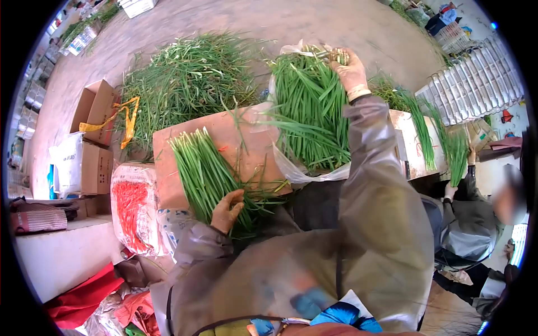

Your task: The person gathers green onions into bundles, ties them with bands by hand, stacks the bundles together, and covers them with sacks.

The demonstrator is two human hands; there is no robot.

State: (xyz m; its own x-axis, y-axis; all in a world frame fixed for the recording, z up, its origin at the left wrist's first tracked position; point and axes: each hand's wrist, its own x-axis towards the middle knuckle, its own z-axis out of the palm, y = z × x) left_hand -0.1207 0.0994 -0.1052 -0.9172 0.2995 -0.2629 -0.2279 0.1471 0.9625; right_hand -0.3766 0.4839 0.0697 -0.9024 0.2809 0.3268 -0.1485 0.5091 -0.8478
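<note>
A neat bunch of garlic chives (204, 165), pale cut ends pointing away from me, lies on the brown board (255, 126). My left hand (227, 211) rests over the leafy lower part of this bunch, its fingers loosely bent and apart. Farther out, my right hand (350, 70) is closed around the stem ends of some chives at the top of a large pile. That pile of garlic chives (311, 106) lies on a clear plastic sheet (319, 176), leaves toward me. A few loose leaves are strewn between the bunch and the pile.
A heap of loose greens (190, 78) covers the floor beyond the board. To the left are cardboard boxes (96, 168) and red ties (133, 213) on a sack. Stacked white crates (476, 78) stand at the right, where another person (473, 224) handles chives.
</note>
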